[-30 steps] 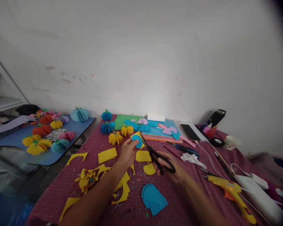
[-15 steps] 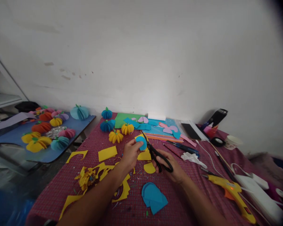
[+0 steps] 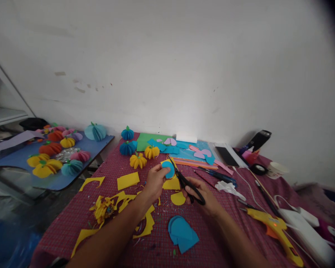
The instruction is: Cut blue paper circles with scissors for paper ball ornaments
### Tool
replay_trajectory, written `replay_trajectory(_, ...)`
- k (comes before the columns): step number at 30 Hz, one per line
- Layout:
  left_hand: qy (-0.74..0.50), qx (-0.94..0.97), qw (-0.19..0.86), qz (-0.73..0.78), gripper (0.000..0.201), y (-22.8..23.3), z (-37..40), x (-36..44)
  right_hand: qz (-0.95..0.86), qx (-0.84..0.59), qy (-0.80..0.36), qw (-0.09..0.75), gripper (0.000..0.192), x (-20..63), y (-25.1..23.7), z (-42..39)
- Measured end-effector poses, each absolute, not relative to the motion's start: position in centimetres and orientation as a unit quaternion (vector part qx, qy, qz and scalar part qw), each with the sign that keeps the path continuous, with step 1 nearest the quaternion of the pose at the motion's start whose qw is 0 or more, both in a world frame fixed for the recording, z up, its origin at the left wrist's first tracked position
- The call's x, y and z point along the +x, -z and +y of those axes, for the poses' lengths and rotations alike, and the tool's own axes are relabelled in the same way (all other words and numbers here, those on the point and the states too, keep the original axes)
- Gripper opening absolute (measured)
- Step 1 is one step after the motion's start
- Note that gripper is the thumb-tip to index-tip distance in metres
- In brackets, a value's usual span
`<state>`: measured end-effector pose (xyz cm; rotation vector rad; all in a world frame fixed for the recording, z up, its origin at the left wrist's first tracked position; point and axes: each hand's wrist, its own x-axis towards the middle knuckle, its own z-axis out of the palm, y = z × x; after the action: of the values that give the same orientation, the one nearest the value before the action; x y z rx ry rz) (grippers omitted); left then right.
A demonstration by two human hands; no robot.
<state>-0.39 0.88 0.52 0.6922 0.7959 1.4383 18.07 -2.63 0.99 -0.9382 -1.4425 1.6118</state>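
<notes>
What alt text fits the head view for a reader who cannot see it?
The left hand holds a blue paper circle backed with yellow paper while the right hand works black scissors at its edge. Around them on the red checked tablecloth lie yellow offcuts, stacked blue paper shapes, small paper pumpkins and a yellow glue gun.

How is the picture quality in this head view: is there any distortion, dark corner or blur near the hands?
Head view: wide-angle bending at the edges, a dark vignette in the top right corner; light is soft, with faint shadows. The left hand, blue paper circle and black scissors in the right hand look slightly soft, not sharp.
</notes>
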Motion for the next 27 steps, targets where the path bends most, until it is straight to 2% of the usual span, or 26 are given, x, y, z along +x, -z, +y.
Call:
replay_trajectory(10,-0.629,0.305,0.630,0.337,0.015,-0.64,0.83,-0.46,-0.585,-0.376,-0.617,0.368,0.037,18.38,-1.28,-2.37)
replay_trajectory(16,-0.628,0.313,0.625,0.343,0.014,-0.26,1.08,-0.58,-0.592,-0.375,-0.615,0.361,0.030,18.46,-1.38,-2.32)
replay_trajectory(27,-0.601,0.342,0.629,0.355,0.016,0.13,1.15,-0.75,-0.599,-0.366,-0.617,0.357,0.032,18.82,-1.34,-2.32)
